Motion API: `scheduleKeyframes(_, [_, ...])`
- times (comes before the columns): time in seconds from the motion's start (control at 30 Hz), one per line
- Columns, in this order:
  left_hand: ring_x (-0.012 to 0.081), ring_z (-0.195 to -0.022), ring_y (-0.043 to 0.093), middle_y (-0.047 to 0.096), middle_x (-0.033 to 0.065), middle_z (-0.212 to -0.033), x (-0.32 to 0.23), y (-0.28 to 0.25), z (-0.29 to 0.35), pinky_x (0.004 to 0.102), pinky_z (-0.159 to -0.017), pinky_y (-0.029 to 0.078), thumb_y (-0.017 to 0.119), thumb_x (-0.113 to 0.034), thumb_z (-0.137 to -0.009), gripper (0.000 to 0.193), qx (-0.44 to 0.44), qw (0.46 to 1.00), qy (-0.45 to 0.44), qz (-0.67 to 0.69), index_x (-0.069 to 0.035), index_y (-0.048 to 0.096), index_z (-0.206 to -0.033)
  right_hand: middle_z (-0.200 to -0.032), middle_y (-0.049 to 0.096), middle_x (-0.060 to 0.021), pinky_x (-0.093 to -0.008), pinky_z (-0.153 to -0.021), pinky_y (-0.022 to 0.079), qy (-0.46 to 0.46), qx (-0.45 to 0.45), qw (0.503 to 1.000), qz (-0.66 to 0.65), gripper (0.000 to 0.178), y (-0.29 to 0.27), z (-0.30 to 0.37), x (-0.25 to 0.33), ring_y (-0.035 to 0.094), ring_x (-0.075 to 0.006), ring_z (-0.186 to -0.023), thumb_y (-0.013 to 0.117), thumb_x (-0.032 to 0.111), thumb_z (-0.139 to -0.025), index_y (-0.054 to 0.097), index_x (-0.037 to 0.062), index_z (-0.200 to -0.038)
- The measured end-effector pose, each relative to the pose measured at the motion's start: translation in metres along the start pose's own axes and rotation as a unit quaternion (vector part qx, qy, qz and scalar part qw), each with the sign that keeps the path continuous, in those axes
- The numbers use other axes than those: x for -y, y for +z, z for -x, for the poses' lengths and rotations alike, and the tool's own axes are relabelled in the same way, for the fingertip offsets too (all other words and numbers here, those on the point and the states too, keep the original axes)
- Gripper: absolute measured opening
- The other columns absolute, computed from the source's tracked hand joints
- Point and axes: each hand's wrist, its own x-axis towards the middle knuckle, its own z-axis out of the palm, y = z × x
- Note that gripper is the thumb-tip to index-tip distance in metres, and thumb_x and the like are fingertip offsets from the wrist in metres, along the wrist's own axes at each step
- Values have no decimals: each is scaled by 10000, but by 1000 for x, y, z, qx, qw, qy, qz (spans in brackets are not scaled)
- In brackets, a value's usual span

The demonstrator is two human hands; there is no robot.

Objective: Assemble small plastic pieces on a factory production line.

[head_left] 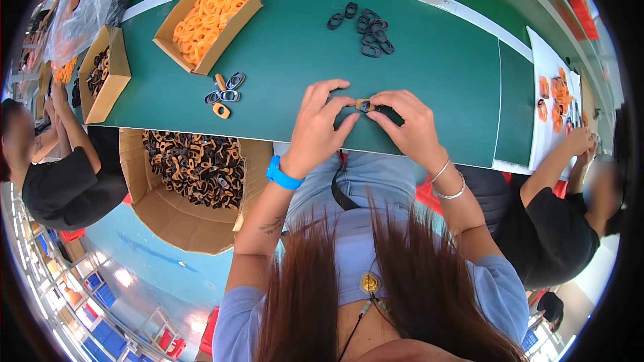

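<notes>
Between my hands, just above the green tabletop (pixel 456 60), is a small orange-and-black oval part (pixel 363 105). My right hand (pixel 410 121) pinches it with thumb and index finger. The index fingertip and thumb of my left hand (pixel 318 121) close in on its left end, the other fingers loosely extended. Fingertips partly cover the part. To the left lie several loose oval pieces, including an orange ring piece (pixel 221 110) and a glossy dark ring piece (pixel 230 96). Beyond my hands sits a group of black ring pieces (pixel 371 51).
An open cardboard box (pixel 231 33) of orange rings stands far left, beside another cardboard box (pixel 111 97) of dark parts. Below the table's front edge, a large carton (pixel 144 208) holds many orange-and-black parts. People in black sit left and right; a white board (pixel 540 60) lies at right.
</notes>
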Motion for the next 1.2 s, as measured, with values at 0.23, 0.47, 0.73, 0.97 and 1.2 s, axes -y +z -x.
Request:
scheduleKeyframes(0.23, [312, -1079, 561, 609, 115, -1248, 4, 0, 1, 389, -814, 512, 815, -56, -759, 239, -9, 1000, 6, -9, -43, 709, -972, -986, 747, -84, -358, -792, 544, -28, -3, 999, 37, 197, 4, -6, 3, 696, -257, -889, 802, 65, -792, 710, 31, -963])
scheduleKeyframes(0.47, [325, -1104, 557, 603, 112, -1255, -2, 0, -4, 412, -881, 483, 822, -93, -755, 294, -15, 1000, 5, -5, -48, 697, -1018, -960, 753, -59, -360, -789, 522, 1, 26, 998, 52, 210, -1, -8, 2, 690, -248, -881, 805, 74, -778, 714, 33, -963])
scheduleKeyframes(0.73, [294, -1072, 577, 634, 80, -1163, 1, 4, -4, 397, -886, 440, 788, -141, -786, 313, 6, 997, 54, -53, -56, 681, -1068, -992, 750, -82, -304, -805, 565, 165, 89, 969, -163, 188, -14, -21, 6, 717, -196, -891, 754, 20, -841, 715, 16, -1025])
scheduleKeyframes(0.97, [322, -1080, 576, 613, 131, -1149, 15, -46, 15, 427, -895, 467, 769, -83, -774, 318, -47, 985, 16, -166, -7, 660, -1062, -1033, 687, -126, -339, -740, 545, 8, -16, 993, 119, 168, -13, -58, -23, 686, -254, -856, 728, 53, -873, 715, 12, -1036])
scheduleKeyframes(1.2, [378, -1099, 559, 593, 167, -1212, 27, -105, 35, 455, -955, 469, 747, -40, -815, 366, -94, 970, -31, -220, 16, 641, -1160, -1028, 650, -140, -395, -817, 529, -27, 30, 994, 105, 199, 4, -60, -14, 647, -329, -956, 773, 79, -809, 694, 6, -976])
